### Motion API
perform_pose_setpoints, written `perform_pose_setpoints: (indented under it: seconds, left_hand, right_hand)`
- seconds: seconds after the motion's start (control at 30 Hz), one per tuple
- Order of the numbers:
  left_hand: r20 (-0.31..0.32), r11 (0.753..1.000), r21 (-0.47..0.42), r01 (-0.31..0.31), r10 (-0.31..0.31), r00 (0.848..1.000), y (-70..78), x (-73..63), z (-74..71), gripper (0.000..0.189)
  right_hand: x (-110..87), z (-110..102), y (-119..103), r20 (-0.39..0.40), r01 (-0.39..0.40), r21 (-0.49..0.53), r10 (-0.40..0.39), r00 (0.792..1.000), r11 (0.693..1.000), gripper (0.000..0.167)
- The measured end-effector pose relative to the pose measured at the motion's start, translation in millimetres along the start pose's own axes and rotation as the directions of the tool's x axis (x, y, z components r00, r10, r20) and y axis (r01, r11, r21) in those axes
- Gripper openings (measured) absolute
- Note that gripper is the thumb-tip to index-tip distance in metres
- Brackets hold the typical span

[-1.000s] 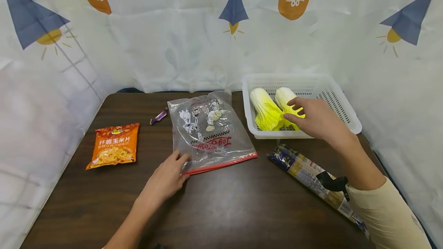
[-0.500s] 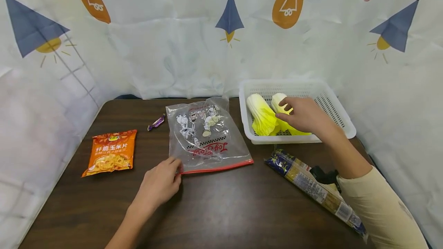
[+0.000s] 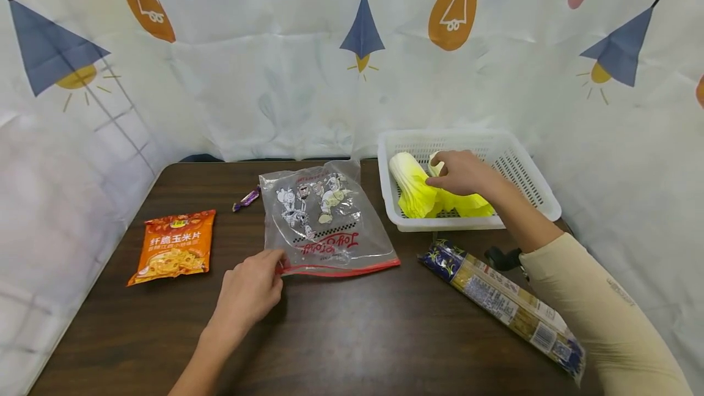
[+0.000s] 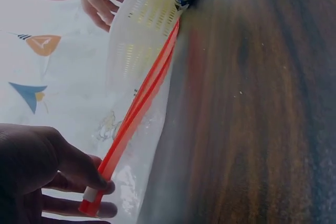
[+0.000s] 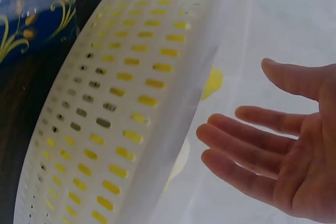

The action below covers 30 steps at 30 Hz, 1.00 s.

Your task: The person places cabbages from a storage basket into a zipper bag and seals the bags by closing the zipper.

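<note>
While pinching a corner of the red-edged clear bag (image 3: pixel 330 252) with the left hand (image 3: pixel 247 291), holds the right hand (image 3: pixel 466 174) relaxed and released above two cabbages (image 3: pixel 411 187) in a white basket (image 3: pixel 519 167), right of the bag. Has a dark wood-grain table (image 3: pixel 352 335) beneath the bag, glossy in front of it; faces pale, creased cloth (image 3: pixel 231 78) behind the bag, printed with blue lampshades (image 3: pixel 362 29) and orange bulbs (image 3: pixel 453 14).

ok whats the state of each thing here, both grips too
bag: mostly flat
left grip: pinching bag
basket: upright, holding cabbages
cabbages: lying down, one partly hidden
right grip: fingers apart, over basket
chips: packet looks sealed
candy: wrapped
long packet: lying flat, seal unclear
</note>
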<state>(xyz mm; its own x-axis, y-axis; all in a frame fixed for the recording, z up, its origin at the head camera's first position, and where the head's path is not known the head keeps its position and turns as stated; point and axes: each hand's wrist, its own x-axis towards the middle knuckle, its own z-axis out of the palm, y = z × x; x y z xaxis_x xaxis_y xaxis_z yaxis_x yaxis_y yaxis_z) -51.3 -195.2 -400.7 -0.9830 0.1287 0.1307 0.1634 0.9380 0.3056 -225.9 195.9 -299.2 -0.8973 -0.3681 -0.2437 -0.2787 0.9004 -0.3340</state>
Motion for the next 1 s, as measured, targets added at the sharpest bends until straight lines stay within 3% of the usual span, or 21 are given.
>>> perform_pose_setpoints:
  seconds: [0.3, 0.67, 1.0]
  left_hand:
    - [-0.076, 1.0, -0.023, -0.017, 0.015, 0.997, 1.4, -1.0, -8.5, 0.016]
    - [-0.172, 0.996, -0.068, -0.064, 0.051, 0.984, 0.6, -2.6, -23.0, 0.015]
    - [-0.159, 0.994, -0.094, -0.063, 0.048, 0.986, 3.0, -0.7, -30.8, 0.004]
  right_hand:
    - [20.3, 6.6, 5.9, 0.045, -0.016, -0.04, 0.017, 0.999, 0.999, 0.059]
    - [38.9, 17.2, -0.2, 0.115, -0.037, -0.117, 0.051, 0.992, 0.992, 0.076]
    - [47.6, 31.2, -7.4, 0.171, -0.086, -0.125, 0.107, 0.979, 0.988, 0.092]
